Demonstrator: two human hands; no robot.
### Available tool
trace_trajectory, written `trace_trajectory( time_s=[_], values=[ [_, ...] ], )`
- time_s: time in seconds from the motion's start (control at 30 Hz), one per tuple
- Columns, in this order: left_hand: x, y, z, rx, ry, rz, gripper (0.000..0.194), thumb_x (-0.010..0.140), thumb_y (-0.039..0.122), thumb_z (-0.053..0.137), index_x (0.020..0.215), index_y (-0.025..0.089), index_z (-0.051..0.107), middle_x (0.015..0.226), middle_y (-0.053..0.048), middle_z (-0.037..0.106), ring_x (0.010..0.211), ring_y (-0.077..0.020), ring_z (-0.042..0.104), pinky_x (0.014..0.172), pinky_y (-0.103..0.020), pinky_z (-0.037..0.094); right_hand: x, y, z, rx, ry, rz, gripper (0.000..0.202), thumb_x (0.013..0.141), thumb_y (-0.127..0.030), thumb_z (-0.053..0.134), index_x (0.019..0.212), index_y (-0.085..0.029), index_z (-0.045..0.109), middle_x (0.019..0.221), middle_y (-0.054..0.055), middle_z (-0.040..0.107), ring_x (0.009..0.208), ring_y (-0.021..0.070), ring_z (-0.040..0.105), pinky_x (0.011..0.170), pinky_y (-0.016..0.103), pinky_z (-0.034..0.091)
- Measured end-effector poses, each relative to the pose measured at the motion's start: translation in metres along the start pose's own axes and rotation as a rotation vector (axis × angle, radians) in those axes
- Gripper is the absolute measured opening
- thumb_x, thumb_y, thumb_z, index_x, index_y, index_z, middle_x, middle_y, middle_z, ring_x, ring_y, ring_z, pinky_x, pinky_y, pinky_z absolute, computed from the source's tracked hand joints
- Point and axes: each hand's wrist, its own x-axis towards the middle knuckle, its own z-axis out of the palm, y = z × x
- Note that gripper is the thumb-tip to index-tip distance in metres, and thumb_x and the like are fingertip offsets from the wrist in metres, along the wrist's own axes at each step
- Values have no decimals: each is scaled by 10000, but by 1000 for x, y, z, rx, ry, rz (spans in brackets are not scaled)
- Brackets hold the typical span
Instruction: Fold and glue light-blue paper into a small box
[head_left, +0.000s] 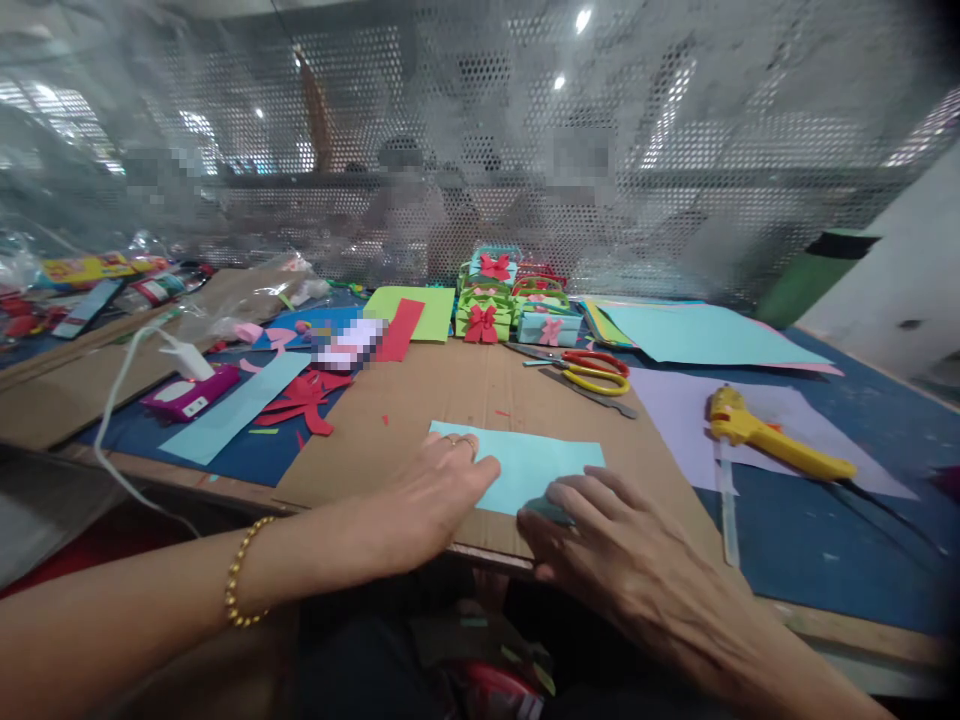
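A light blue piece of paper (536,460) lies flat on a brown cardboard sheet (405,410) at the table's front edge. Over its left end rests my left hand (439,485), fingers curled and closed on the paper, thumb pressed down on it. My right hand (592,520) grips the lower right part of the same paper between bent fingers and thumb; the fingertips partly hide that corner. Just beyond the paper are yellow-handled scissors (596,380) and a red-handled pair (600,360) partly overlapping them.
Small paper bags with bows (484,320) are grouped at the back. A yellow glue gun (780,440) lies on lilac paper (675,410) at right, its cord trailing off. Coloured sheets (720,330) are stacked behind it. Leftward are red paper scraps (307,395), a blue strip (240,405) and a purple device (191,390).
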Motion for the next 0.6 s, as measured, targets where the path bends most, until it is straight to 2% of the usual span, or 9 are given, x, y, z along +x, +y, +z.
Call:
trace_trajectory(
  time_s=[0.1,0.27,0.4,0.5,0.6],
  values=[
    [3,11,11,-14,68,138,189,934,55,427,994,189,546,1041,-75,570,926,-215,532,804,-336,444,1,-1,3,-45,56,9,169,917,-326,662,1062,-252,617,907,17,582,850,233,511,825,426,373],
    [1,16,29,-106,172,137,187,973,69,402,945,182,549,983,-54,567,906,-202,529,777,-324,450,-8,-3,9,-8,101,45,156,981,-322,567,1089,-224,622,824,10,578,741,197,488,699,372,329],
    [-1,17,31,-64,173,142,203,960,54,400,962,187,554,971,-53,566,877,-211,520,741,-344,440,-20,-3,15,82,99,73,234,1030,-318,494,1197,-191,598,876,28,614,791,190,513,752,368,338],
    [-1,19,31,32,158,161,174,984,119,434,1026,202,581,958,-53,557,855,-221,517,719,-354,434,-25,-2,19,103,113,101,251,1034,-326,494,1214,-187,602,884,21,619,811,187,528,785,373,335],
    [-3,20,35,127,197,203,199,1003,154,429,1085,208,603,911,-53,537,816,-224,511,682,-352,423,-26,-2,20,110,103,114,258,1028,-328,508,1229,-195,600,898,11,614,833,181,532,818,375,333]
  ],
)
